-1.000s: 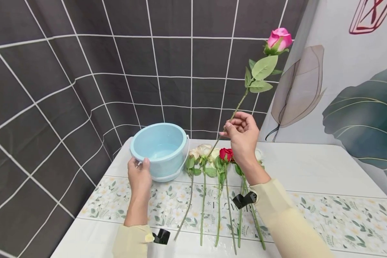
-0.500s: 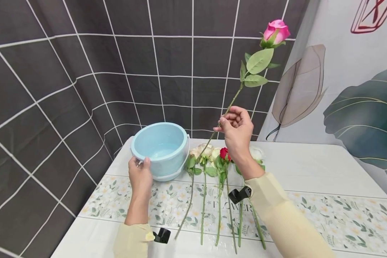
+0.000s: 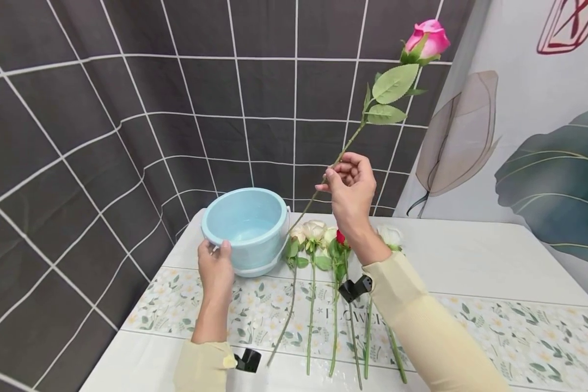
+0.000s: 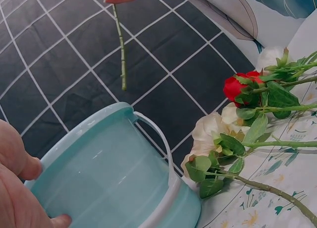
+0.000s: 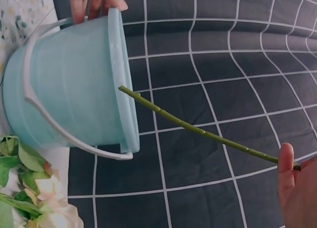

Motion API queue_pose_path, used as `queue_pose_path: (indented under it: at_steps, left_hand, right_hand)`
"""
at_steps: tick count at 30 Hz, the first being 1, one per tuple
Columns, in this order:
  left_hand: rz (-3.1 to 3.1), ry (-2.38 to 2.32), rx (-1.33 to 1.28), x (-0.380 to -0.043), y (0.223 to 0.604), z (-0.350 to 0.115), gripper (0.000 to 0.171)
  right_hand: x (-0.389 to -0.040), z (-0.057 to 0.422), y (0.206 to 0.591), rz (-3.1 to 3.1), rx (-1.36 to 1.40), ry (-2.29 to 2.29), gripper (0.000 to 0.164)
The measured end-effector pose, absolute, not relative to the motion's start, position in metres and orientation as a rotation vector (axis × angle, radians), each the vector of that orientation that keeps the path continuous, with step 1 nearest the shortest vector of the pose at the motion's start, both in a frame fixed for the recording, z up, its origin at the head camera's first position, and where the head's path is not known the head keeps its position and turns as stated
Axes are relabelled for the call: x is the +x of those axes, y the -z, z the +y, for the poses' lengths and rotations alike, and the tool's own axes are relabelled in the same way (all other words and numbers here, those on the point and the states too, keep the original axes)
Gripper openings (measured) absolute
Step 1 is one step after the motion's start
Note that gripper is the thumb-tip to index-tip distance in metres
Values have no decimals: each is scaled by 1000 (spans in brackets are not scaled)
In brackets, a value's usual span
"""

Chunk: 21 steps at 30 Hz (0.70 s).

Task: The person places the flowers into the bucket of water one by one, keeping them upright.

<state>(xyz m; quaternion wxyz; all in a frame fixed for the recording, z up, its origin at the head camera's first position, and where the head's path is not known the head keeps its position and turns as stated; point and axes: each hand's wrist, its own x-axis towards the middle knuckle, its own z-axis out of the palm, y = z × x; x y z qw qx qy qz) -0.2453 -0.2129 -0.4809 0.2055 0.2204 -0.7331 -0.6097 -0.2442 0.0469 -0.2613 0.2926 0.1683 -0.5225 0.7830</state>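
Observation:
My right hand point(image 3: 350, 190) pinches the stem of a long pink rose point(image 3: 427, 41) between thumb and fingers. Its bloom points up and right, with green leaves below it. The stem's lower end slants down beside the right side of a light blue bucket point(image 3: 257, 255) in the head view. In the right wrist view the cut stem end point(image 5: 128, 90) overlaps the bucket's rim; the left wrist view has it above the rim. With thumb and fingers my left hand point(image 3: 216, 275) grips the bucket's near left rim. The bucket stands on the table, its white handle point(image 4: 166, 153) hanging down.
Several roses lie side by side right of the bucket, including white roses point(image 3: 314, 231) and a red rose point(image 4: 237, 86), partly behind my right hand. Their stems point toward me across the floral strip of the white table point(image 3: 470, 250). A dark gridded curtain point(image 3: 264, 87) hangs behind.
My right hand has moved left and slightly up with the pink rose, bringing the stem closer to the bucket. The left hand keeps its grip on the rim.

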Motion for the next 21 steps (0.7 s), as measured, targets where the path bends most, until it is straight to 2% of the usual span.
queue_pose_path:
  at_steps: [2,5,8,9,12,21]
  left_hand:
    - [-2029,1766,580,-233,464,-207,61]
    - [-2027,1782,563,-229,460,-207,62]
    - [-2014,1776,539,-230,463,-207,61]
    - [-2029,1721,562,-240,478,-212,64]
    - [-2025,1711,555,-240,478,-211,64]
    - [-2025,1856,578,-199,414,-188,66]
  right_hand:
    - [-245,44,259,-1393,451,-2084,32]
    - [-246,40,257,-1398,459,-2078,32]
    - [-247,37,255,-1397,472,-2069,32]
    - [-247,36,255,-1399,476,-2062,32]
    - [-249,33,254,-1401,475,-2051,31]
    - [-248,24,250,-1442,468,-2042,29]
